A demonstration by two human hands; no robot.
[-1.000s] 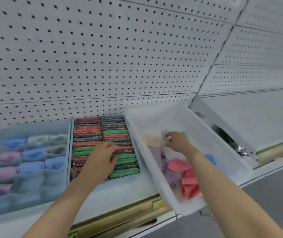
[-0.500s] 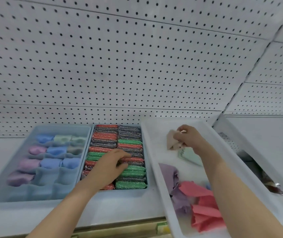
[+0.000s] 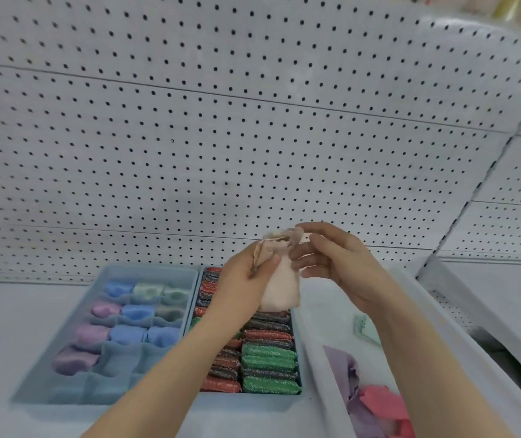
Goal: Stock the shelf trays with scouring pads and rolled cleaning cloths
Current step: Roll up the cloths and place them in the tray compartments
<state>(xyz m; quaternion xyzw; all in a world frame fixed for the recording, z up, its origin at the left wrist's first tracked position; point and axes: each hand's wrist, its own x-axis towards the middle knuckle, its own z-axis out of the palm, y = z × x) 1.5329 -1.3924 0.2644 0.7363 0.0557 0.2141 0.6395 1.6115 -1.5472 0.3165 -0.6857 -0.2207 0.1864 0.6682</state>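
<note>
- We hold the pale pink soft cloth [image 3: 281, 289] in the air above the rear part of the white shelf [image 3: 0, 343], over the join between the two trays. It hangs as a flat panel and is not yet rolled.
- Step in hand, as we judge it: roll the cloth into a compact bundle before stocking it.
- To do this well, we keep the top edge taut between both hands, align the side edges and roll evenly. The bundle should match the rolled pastel cloths [image 3: 139, 311] in the light blue divided plastic tray [image 3: 152, 270] towards the left end of the shelf.
- The cells along that tray's front edge appear unfilled; we judge one of them the likely target.
- The left hand [image 3: 240, 282] grips the cloth's upper left edge with curled fingers and thumb.
- The right hand [image 3: 335, 263] pinches the upper right corner. We cannot tell whether its lower fingers touch the fabric.
- The glittery red, green and dark scouring pads [image 3: 268, 358] fill the neighbouring tray [image 3: 253, 399].
- The white plastic bin [image 3: 322, 380] at the right end holds loose purple and red cloths [image 3: 379, 406].
</note>
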